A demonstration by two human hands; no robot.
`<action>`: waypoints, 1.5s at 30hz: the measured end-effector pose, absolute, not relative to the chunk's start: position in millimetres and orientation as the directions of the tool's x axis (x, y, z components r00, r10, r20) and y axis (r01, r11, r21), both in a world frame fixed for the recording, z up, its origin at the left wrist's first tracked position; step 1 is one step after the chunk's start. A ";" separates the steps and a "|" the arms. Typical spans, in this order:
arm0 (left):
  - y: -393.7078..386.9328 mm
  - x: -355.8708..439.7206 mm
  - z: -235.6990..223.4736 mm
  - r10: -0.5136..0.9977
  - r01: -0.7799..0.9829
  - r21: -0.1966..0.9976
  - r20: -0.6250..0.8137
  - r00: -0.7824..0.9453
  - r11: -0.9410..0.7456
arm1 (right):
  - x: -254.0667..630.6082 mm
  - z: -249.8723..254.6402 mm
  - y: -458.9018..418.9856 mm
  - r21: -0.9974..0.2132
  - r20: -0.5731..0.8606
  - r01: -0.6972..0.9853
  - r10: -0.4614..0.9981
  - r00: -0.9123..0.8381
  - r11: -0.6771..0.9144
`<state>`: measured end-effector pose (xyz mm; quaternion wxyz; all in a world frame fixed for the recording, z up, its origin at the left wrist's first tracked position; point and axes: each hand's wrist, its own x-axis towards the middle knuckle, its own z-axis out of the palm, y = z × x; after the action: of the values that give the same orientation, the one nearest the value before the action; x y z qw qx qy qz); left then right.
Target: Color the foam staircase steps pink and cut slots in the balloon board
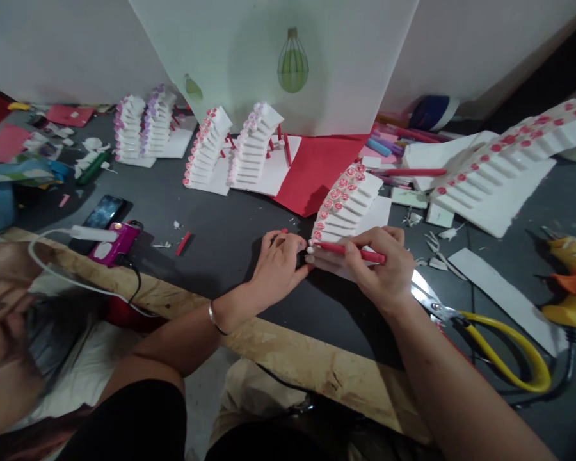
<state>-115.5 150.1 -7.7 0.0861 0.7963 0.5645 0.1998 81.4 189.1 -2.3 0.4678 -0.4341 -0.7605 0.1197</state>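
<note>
My right hand (381,266) pinches a red marker pen (338,250), its tip at the lowest step of a small white model staircase (343,214). Red-coloured rosettes run up the staircase's left edge, and the bottom ones look white. My left hand (281,259) is curled at the foot of the staircase, close to the pen tip. A bit of red shows at its fingers, and a dark shape lies by the thumb; what the fingers hold is hidden. Left of this hand a short red piece (183,243) lies on the dark table (211,250).
More model staircases (254,150) stand along the back, and a larger one (509,160) at right. Yellow-handled scissors (504,346) and a yellow glue gun (573,275) lie on the right. At left are a phone (103,211), a pink charger (115,243) and another person's hands (4,346).
</note>
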 end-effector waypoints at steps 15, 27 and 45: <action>150.3 -115.0 -7.6 0.931 0.869 0.351 0.232 0.280 -0.349 | 81.1 -0.7 189.2 -0.577 0.632 0.541 0.754 -0.177 0.611; 150.4 -115.7 -7.8 0.936 0.864 0.370 0.220 0.275 -0.341 | 81.3 -1.6 189.5 -0.588 0.622 0.553 0.767 -0.158 0.591; 151.0 -116.1 -8.4 0.938 0.866 0.369 0.216 0.272 -0.337 | 81.5 -2.3 190.1 -0.577 0.635 0.548 0.755 -0.166 0.606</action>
<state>-116.1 151.0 -8.4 0.0892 0.7926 0.5690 0.2001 81.5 190.1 -2.3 0.4810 -0.4309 -0.7559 0.1073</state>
